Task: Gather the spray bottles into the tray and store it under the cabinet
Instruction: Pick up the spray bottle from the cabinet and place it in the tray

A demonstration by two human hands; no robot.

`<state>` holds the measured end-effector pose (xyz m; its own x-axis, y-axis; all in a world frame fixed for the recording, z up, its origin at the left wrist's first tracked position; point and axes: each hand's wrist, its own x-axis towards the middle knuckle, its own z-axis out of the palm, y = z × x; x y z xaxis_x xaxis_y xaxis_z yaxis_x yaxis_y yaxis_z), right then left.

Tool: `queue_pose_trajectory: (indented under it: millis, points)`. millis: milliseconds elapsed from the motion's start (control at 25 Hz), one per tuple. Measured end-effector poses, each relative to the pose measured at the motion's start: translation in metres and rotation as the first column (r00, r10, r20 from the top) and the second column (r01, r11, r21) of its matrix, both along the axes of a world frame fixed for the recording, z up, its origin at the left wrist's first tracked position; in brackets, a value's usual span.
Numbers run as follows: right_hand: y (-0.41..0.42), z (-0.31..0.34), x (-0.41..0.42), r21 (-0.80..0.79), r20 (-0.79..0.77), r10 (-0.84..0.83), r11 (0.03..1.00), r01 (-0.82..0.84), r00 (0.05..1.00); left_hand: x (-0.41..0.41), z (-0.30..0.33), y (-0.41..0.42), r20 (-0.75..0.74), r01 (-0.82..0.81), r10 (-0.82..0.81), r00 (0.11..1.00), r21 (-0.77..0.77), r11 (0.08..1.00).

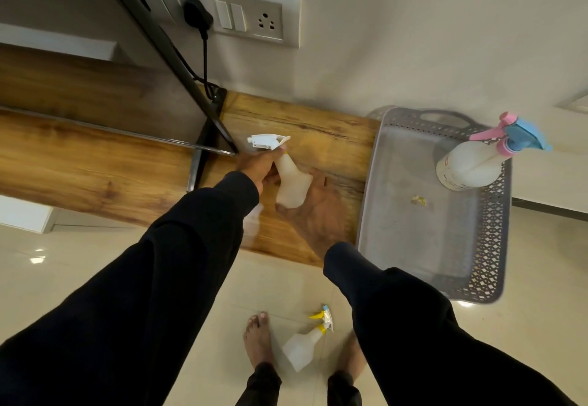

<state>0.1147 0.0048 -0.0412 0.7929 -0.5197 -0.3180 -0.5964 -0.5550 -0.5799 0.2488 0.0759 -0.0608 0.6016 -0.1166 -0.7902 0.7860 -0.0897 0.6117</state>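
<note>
A white spray bottle (291, 179) with a white trigger head is above the wooden cabinet top (331, 138). My left hand (259, 165) is closed around its neck, and my right hand (321, 205) cups its base from below. To the right, a grey perforated tray (413, 230) rests on the cabinet's end, overhanging the floor. A larger white spray bottle (471, 167) with a pink and blue head stands in the tray's far right corner. On the floor between my feet lies a third bottle (302, 350), which has a yellow and blue head.
A TV on a black stand (203, 138) occupies the cabinet's left part, its cable running to a wall socket panel (241, 17). A small yellowish scrap (419, 200) lies in the tray. My bare feet (258, 339) stand on the beige tiled floor.
</note>
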Motion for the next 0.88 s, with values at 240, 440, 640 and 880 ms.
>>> queue_pose_trajectory:
  millis: [240,440,640,880]
  points:
    - [-0.010,0.026,-0.012,0.105,0.119,-0.123,0.988,0.111,0.985,0.001,0.046,-0.016,0.101,0.132,-0.129,0.986,-0.026,0.991]
    - [-0.032,0.067,-0.019,0.321,0.268,-0.257,0.933,0.165,0.929,-0.001,0.111,-0.038,0.299,0.297,-0.266,0.916,-0.062,0.953]
    - [-0.072,0.105,-0.039,0.605,0.340,-0.388,0.787,0.116,0.857,-0.016,0.174,-0.069,0.500,0.396,-0.305,0.811,-0.084,0.914]
    - [-0.107,0.116,-0.074,0.556,0.424,-0.440,0.817,0.156,0.792,-0.069,0.212,-0.122,0.686,0.415,-0.314,0.656,0.019,0.909]
